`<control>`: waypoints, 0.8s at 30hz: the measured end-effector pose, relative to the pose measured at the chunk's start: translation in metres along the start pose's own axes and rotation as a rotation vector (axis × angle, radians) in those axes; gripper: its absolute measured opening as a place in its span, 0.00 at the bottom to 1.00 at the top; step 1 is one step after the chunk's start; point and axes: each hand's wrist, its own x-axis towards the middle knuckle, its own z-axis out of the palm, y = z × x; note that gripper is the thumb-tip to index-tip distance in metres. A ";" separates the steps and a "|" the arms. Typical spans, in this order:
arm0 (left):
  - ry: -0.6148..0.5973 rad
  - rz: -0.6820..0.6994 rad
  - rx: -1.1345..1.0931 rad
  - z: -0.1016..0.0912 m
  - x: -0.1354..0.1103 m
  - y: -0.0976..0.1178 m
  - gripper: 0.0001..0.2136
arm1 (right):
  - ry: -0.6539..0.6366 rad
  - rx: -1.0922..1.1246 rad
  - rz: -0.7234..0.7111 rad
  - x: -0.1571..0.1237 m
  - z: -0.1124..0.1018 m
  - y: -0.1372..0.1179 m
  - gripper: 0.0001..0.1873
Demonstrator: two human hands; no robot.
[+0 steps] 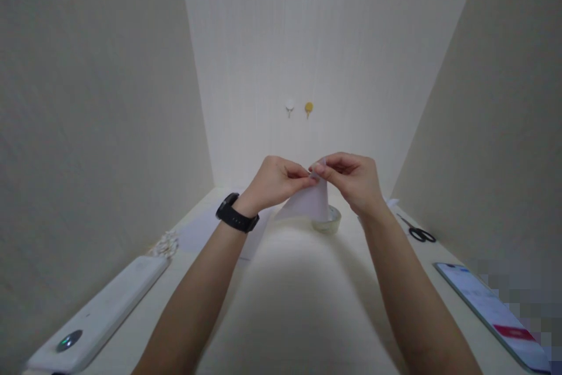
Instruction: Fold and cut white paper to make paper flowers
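Note:
A piece of white paper (309, 202) hangs from my fingertips above the table, narrow at the top and wider toward its lower edge. My left hand (283, 179) pinches its upper edge between thumb and fingers. Close beside it, my right hand (349, 179) pinches the paper's top corner. Partly hidden behind the paper, a roll of clear tape (331, 223) rests on the table. A black watch (237, 214) is strapped round my left wrist.
White paper sheets (199, 234) lie at the left, near a small white heap (167, 243) and a long white device (100, 310). At the right are black-handled scissors (421, 234) and a phone (487, 310). Two hooks, white (290, 108) and yellow (309, 107), hang on the back wall.

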 end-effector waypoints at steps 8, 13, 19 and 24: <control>-0.076 -0.006 0.141 -0.006 -0.007 0.007 0.09 | -0.014 0.184 0.141 -0.003 -0.002 0.017 0.15; -0.073 -0.050 0.146 -0.004 -0.009 0.008 0.08 | -0.013 0.202 0.204 -0.006 -0.005 0.023 0.15; -0.087 -0.029 0.194 -0.005 -0.008 0.009 0.08 | -0.028 0.226 0.229 -0.005 -0.006 0.017 0.14; -0.105 -0.020 0.255 -0.008 -0.010 0.015 0.09 | -0.019 0.250 0.213 -0.005 -0.006 0.013 0.14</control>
